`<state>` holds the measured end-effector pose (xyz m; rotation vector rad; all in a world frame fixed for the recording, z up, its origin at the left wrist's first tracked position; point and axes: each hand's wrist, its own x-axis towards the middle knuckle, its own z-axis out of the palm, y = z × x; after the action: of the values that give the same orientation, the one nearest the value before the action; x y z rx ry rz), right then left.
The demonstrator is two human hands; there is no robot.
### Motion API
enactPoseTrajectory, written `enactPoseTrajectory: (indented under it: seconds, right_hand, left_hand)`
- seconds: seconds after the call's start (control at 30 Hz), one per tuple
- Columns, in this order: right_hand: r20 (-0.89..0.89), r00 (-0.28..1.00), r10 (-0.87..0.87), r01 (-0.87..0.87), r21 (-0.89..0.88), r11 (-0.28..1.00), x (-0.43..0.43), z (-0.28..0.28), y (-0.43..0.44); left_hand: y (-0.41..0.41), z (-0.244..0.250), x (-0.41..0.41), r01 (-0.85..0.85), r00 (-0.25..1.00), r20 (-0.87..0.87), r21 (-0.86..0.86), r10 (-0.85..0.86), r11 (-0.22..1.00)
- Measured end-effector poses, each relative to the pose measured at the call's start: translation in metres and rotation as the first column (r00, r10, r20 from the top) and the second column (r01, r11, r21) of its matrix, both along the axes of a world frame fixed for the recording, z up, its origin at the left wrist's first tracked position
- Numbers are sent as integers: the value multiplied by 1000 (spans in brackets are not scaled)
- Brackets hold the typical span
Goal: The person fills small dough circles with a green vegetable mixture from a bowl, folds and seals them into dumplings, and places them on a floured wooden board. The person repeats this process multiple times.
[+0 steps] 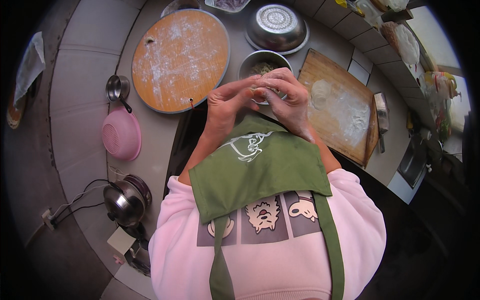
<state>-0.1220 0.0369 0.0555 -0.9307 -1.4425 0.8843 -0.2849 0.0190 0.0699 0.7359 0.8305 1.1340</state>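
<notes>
Both hands meet over a metal bowl [245,64] that holds a crumbly filling [262,68]. Between the fingertips of my left hand [234,93] and my right hand [283,92] is a small piece of pale dough [254,89], largely hidden by the fingers. White flour dusts my right hand and wrist. On the floured round wooden board [180,60] at the left lies one small dumpling [149,39]. Thin round dough wrappers [320,94], seemingly stacked, rest on the rectangular wooden board [337,71] at the right, beside a heap of flour [358,120].
An upturned metal basin [276,28] stands behind the bowl. A small metal pan [117,88], a pink plastic basket [120,134] and a metal kettle [123,202] line the left side. A cleaver [381,112] lies right of the rectangular board, near a sink [411,161].
</notes>
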Motion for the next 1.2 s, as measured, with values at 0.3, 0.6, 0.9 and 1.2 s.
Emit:
enactPoseTrajectory:
  seconds: [0.3, 0.6, 0.9, 1.2]
  right_hand:
    - [151, 987, -61, 54, 51, 997, 5, -2, 2]
    - [248, 969, -1, -27, 111, 993, 11, 3, 6]
    - [234, 966, 109, -140, 119, 983, 19, 3, 11]
    - [239, 968, 70, -119, 194, 974, 13, 7, 10]
  left_hand:
    - [-1, 1, 6, 1, 998, -58, 55, 2, 998]
    - [-2, -5, 8, 29, 987, -161, 153, -4, 988]
    - [-5, -5, 7, 56, 948, -318, 207, 13, 977]
    - [-4, -2, 9, 56, 936, -351, 125, -9, 991]
